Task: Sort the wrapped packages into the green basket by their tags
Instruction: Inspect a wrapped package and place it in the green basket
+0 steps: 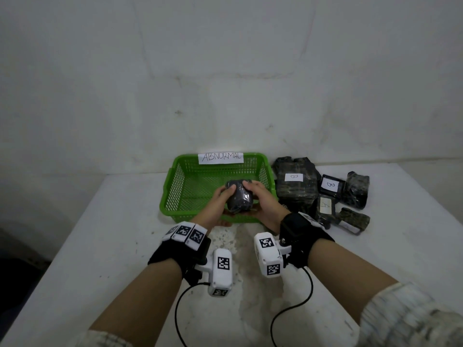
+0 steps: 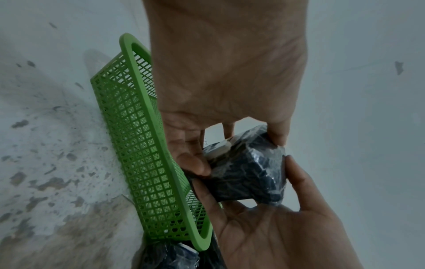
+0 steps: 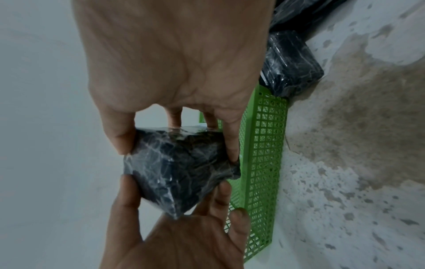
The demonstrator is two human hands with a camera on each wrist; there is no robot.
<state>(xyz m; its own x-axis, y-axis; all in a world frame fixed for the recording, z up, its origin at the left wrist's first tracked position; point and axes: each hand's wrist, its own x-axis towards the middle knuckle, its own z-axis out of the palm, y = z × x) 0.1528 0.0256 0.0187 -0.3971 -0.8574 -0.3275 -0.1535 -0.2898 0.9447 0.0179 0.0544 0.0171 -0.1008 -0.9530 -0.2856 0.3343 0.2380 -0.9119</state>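
Observation:
A small dark package [image 1: 239,199] wrapped in clear film hangs above the near edge of the green basket [image 1: 175,186]. My left hand [image 1: 220,201] grips its left side and my right hand [image 1: 260,199] grips its right side, thumbs on top. In the left wrist view the package [image 2: 248,174] shows a white tag [image 2: 218,149] on one face; its letter is not readable. In the right wrist view the package [image 3: 181,167] sits between both hands, with the basket [image 3: 262,163] behind. The basket looks empty and carries a paper label [image 1: 221,157] reading ABNORMAL.
Right of the basket lies a pile of wrapped packages: a big one tagged B [image 1: 294,186], a small one tagged B [image 1: 332,185], one tagged A [image 1: 325,205], and others [image 1: 355,190]. All rests on a white worn table [image 1: 100,246] against a white wall.

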